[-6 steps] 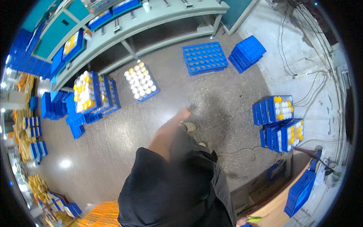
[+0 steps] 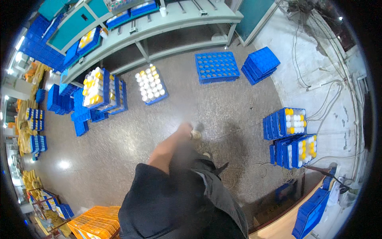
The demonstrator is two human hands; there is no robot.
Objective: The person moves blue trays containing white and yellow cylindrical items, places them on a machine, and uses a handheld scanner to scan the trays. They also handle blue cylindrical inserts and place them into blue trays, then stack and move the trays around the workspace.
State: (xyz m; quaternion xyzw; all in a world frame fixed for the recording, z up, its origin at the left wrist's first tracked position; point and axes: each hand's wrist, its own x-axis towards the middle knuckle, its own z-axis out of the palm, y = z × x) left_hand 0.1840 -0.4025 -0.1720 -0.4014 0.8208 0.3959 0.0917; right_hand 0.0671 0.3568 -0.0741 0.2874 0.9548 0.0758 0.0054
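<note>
My left hand [image 2: 185,128] hangs low in front of my body, above the brown floor and beside my light shoe [image 2: 195,134]. Its fingers are blurred, so their pose cannot be made out. A dark smudge shows next to the fingertips; what it is stays unclear. My right hand is out of the picture. Farther ahead, a blue crate of bottles with white and yellow caps [image 2: 151,85] rests on the floor. A blue tray with round holes [image 2: 217,67] lies to its right.
Stacked crates of bottles [image 2: 104,91] stand left, and more crates [image 2: 288,135] line the right wall. A long grey workbench [image 2: 175,28] crosses the back. Blue trays [image 2: 260,63] are piled near the wall. An orange crate [image 2: 95,223] sits lower left; cables [image 2: 258,165] trail right.
My left hand has come slightly left and closer to my body. The whole view has shifted a little. Fingers and a green item at the lower right edge have left the picture.
</note>
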